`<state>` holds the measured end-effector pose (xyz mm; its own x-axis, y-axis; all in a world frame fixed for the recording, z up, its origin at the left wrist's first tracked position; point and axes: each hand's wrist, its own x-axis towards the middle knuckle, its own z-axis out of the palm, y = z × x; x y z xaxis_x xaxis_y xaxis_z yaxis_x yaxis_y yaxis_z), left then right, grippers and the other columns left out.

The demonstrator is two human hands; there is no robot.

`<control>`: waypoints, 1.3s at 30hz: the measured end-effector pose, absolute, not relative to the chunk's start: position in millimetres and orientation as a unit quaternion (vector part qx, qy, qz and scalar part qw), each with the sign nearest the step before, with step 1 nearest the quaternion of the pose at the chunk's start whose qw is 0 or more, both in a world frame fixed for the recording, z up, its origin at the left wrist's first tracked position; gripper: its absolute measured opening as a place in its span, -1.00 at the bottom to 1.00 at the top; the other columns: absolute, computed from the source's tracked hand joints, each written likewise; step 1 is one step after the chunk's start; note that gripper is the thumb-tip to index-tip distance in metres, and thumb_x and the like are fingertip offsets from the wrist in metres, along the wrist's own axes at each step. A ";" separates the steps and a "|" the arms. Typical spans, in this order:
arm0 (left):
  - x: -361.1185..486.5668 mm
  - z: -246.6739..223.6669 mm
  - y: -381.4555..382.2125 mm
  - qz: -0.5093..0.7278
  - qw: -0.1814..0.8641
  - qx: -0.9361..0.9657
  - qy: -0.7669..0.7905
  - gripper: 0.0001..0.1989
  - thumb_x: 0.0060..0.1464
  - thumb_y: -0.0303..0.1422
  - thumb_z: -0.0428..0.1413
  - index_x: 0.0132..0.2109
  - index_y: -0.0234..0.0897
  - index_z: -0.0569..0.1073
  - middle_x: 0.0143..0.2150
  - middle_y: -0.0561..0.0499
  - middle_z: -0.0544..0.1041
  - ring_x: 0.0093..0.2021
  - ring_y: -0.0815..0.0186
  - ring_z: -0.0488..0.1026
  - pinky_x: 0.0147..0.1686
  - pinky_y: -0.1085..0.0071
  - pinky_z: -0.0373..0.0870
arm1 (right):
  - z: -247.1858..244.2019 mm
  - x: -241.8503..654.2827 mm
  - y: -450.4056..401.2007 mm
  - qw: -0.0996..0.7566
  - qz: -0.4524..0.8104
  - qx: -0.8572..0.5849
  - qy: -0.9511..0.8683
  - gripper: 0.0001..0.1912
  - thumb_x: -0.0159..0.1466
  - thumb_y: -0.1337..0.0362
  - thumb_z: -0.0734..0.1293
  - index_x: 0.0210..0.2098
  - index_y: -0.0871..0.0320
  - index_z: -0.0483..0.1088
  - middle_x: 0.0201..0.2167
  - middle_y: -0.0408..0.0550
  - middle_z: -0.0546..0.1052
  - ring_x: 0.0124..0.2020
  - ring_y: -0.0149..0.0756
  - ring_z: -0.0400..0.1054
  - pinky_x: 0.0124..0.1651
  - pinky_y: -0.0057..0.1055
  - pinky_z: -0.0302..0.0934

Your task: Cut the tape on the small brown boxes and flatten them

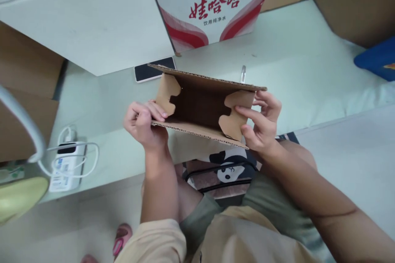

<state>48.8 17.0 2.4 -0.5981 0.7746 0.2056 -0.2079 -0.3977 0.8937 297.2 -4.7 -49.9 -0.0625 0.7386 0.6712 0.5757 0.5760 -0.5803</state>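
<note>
A small brown cardboard box [203, 129] is held up over the table's near edge, its open side facing me and its inside dark. My left hand [145, 121] grips the box's left end, fingers on the lower left corner by a notched side flap [166, 92]. My right hand [262, 121] holds the right end, with the index finger and thumb against the other notched flap [239, 111]. Both side flaps fold partly across the opening. The long upper and lower flaps stand apart.
Behind the box lie a phone [148, 72] and a small clear item [243, 74] on the pale green table [296, 65]. A white carton with red print [212, 8] stands at the back, a cabled power bank [69, 168] at left, a blue object [376, 59] at right.
</note>
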 end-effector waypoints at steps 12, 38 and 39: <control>38.7 -22.9 26.2 0.729 0.221 0.481 0.434 -0.44 -0.07 0.18 0.32 -0.18 -0.13 0.39 -0.41 0.13 0.40 -0.36 0.36 0.47 -0.17 0.38 0.45 | -56.7 301.2 9.3 0.553 0.189 -0.380 -0.717 -0.45 0.37 0.02 0.25 0.33 -0.19 0.14 0.30 0.01 0.31 0.37 0.01 0.23 0.41 0.14 0.17; 19.6 -41.9 31.2 0.580 0.134 0.594 0.541 -0.67 0.19 -0.16 0.17 0.06 -0.10 0.61 0.22 -0.02 0.53 0.31 0.14 0.41 0.38 0.10 0.27 | -66.8 322.9 27.3 0.507 0.326 -0.563 -0.566 -0.38 0.38 -0.21 0.12 0.31 -0.09 0.24 0.38 0.02 0.32 0.40 0.04 0.24 0.41 0.15 0.17; 18.0 -41.8 32.1 0.593 0.147 0.577 0.542 -0.67 0.18 -0.18 0.18 0.04 -0.12 0.61 0.22 -0.02 0.53 0.31 0.14 0.41 0.38 0.11 0.26 | -69.1 323.5 29.9 0.495 0.358 -0.573 -0.547 -0.38 0.36 -0.21 0.15 0.29 -0.08 0.27 0.37 0.02 0.35 0.37 0.01 0.28 0.41 0.12 0.19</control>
